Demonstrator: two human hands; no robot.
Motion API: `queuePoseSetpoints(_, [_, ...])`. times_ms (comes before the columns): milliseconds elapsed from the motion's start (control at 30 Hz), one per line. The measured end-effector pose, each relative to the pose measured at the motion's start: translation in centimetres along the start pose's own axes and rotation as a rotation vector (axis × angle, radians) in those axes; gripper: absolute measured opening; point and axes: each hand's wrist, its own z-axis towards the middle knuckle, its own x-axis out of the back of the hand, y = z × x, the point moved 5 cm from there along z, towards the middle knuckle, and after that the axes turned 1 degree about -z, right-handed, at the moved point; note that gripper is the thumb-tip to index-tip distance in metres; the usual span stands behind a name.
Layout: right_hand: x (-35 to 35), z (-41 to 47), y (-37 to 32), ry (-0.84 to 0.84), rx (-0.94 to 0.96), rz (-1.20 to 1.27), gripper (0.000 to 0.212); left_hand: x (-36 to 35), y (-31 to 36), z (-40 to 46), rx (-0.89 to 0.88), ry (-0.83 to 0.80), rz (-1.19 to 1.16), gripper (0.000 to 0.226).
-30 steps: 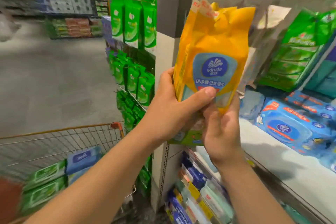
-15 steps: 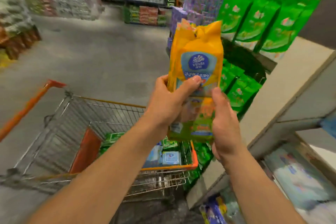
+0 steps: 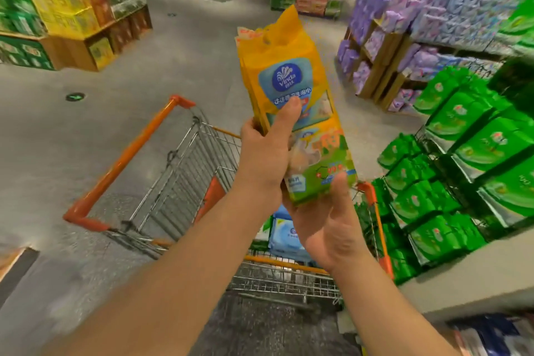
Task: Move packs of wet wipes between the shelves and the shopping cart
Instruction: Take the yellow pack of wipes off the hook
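Observation:
A tall yellow pack of wet wipes (image 3: 291,75) with a blue Vinda label stands upright in both my hands, above the shopping cart (image 3: 185,170). My left hand (image 3: 265,159) grips its left edge, thumb across the front. My right hand (image 3: 329,220) holds the pack's green bottom end from below, thumb on the front. Blue wipe packs (image 3: 286,235) lie in the cart under my hands, partly hidden by them.
The cart's orange handle (image 3: 127,159) points away to the left. Green packs (image 3: 474,153) hang on the shelf end to the right, beside the cart. Purple goods (image 3: 404,23) fill racks behind. Stacked boxes (image 3: 66,3) stand far left across the grey floor.
The view has swung left from the shelf to the cart. Both hands have carried the yellow pack away from the shelf and over the cart basket.

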Motion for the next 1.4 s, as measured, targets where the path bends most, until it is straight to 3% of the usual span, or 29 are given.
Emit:
queuePoseSetpoints(267, [3.1,6.1,1.4,0.125,-0.024,0.032,0.096,2.7,-2.4,4.4,-0.040,0.051,0.005,0.046])
queuePoseSetpoints(400, [7.0,9.2,2.0,0.109,-0.125,-0.007,0.092,5.6,-2.2,8.7,-0.052,0.164,0.085,0.086])
queuePoseSetpoints(567, [14.4,12.3,3.0,0.131,-0.244,-0.156,0.076,10.3,-3.9,14.0,0.132,0.226,0.330,0.037])
queuePoseSetpoints(667, [18.8,13.4,4.2,0.198,-0.351,-0.220,0.089,13.4,-7.0,15.7,0.307,0.205,0.447,0.023])
queuePoseSetpoints(767, [22.4,14.0,6.4,0.211,-0.463,-0.281,0.086,17.1,-10.5,16.7,0.480,0.187,0.555,0.015])
queuePoseSetpoints(900, [26.0,13.9,10.8,0.207,-0.628,-0.388,0.094,21.1,-15.9,16.7,0.740,0.077,0.748,0.034])
queuePoseSetpoints(1100, [30.6,12.8,19.9,0.288,-0.936,-0.370,0.044,27.9,-24.4,16.0,1.045,0.005,0.801,0.066])
queuePoseSetpoints(1200, [32.5,12.4,24.9,0.326,-1.013,-0.346,0.047,33.4,-29.2,16.0,1.165,-0.022,0.887,0.090])
queuePoseSetpoints(1400, [36.6,11.7,32.9,0.406,-1.113,-0.392,0.029,38.7,-33.8,16.6,1.255,0.019,1.059,0.087])
